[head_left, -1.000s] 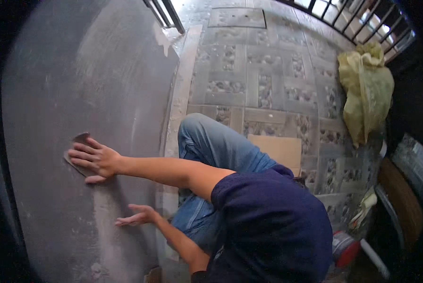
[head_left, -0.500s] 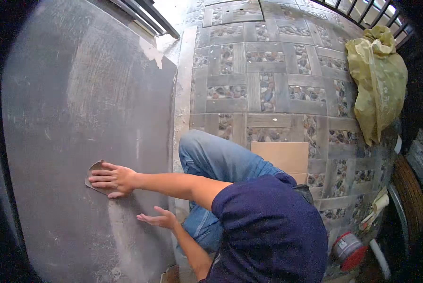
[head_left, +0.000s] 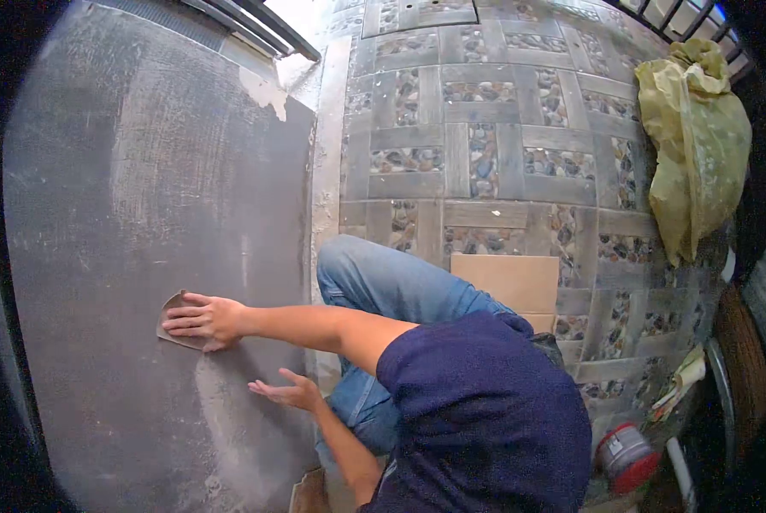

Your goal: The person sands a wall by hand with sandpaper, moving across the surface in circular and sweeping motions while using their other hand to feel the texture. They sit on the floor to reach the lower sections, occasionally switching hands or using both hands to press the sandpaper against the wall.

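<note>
My right hand (head_left: 207,322) lies pressed on a piece of sandpaper (head_left: 172,318), whose grey-brown edge sticks out past the fingertips. Both are against a large grey surface (head_left: 75,359) with pale, scuffed patches. Just below the right hand, a whitish dusty streak (head_left: 220,410) runs down this surface. My left hand (head_left: 287,391) hovers close to the surface, holding nothing, its fingers spread and the palm partly turned up. Jeans (head_left: 383,278) show at a bent knee beside the surface's edge.
Patterned tile floor (head_left: 486,162) with pebble insets stretches to the right. On it lie a beige flat panel (head_left: 507,282) and a yellow-green sack (head_left: 699,154). A red-and-white tub (head_left: 627,457) and a pale glove (head_left: 689,368) are at lower right. Dark metal bars (head_left: 263,26) stand at the top.
The right thumb has drawn in toward the fingers on the sandpaper. My left hand has barely moved, and the view has shifted slightly.
</note>
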A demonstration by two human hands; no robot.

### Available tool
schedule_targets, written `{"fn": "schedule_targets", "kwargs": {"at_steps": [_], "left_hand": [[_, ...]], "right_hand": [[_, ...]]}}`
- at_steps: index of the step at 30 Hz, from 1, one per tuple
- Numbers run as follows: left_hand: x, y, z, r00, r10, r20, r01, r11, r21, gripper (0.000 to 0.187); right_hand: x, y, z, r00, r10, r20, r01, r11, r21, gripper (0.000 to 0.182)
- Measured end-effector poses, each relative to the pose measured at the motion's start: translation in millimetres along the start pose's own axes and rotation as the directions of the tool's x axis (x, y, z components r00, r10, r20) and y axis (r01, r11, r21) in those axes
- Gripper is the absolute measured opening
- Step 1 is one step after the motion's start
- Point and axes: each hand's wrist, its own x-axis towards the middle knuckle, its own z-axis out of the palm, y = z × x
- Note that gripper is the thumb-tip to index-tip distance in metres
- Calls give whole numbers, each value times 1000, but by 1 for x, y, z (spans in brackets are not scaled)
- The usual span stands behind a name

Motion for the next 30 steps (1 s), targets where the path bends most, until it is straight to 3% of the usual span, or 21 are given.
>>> {"fn": "schedule_targets", "kwargs": {"at_steps": [4, 6, 8, 11, 16, 26, 30], "left_hand": [[0, -1, 4, 999, -17, -49, 17, 1000, 12, 58], [-2, -2, 4, 998, -63, -28, 63, 998, 7, 58], [-6, -3, 6, 995, -101, 4, 101, 995, -16, 58], [-10, -8, 11, 992, -120, 31, 121, 992, -48, 58], [-9, -11, 15, 985, -174, 19, 174, 985, -4, 59], [-4, -21, 14, 965, -256, -62, 255, 967, -26, 55], [-2, -16, 20, 959, -282, -38, 280, 959, -49, 54]], "right_hand": [[0, 6, -7, 994, -39, 103, 27, 993, 113, 75], [2, 8, -6, 996, -61, 71, 64, 997, -37, 78], [0, 9, -6, 991, -77, 112, 83, 995, -51, 81], [-1, 10, -5, 992, -50, 117, 40, 996, 85, 85], [-6, 16, 6, 997, -73, 28, 69, 988, 141, 83], [18, 35, 23, 965, -219, 146, 195, 966, 168, 75], [14, 34, 45, 979, -203, -12, 203, 975, 91, 69]]}}
